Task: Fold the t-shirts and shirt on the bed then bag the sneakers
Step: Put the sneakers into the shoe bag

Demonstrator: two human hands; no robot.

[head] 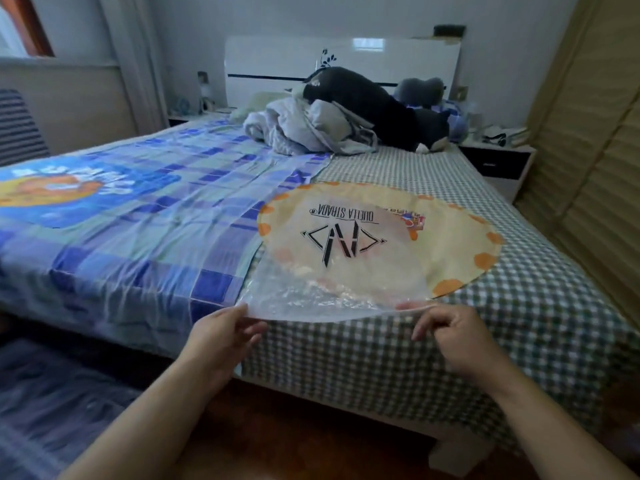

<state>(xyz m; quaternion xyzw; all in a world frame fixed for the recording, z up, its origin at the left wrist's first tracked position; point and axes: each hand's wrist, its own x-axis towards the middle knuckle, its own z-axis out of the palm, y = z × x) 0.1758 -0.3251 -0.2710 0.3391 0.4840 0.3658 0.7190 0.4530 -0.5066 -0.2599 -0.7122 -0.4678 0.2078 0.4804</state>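
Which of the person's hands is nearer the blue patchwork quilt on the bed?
Left. The left hand pinches the clear plastic bag's near corner, right beside the blue patchwork quilt's edge. The right hand pinches the opposite corner, over the green checked sheet, further away.

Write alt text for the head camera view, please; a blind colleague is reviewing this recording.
A person's left hand and right hand each pinch a near corner of a clear plastic bag with a black printed logo, holding it over the foot of a bed. Under the bag lies a round yellow mat with orange spots; a heap of clothes sits near the white headboard.
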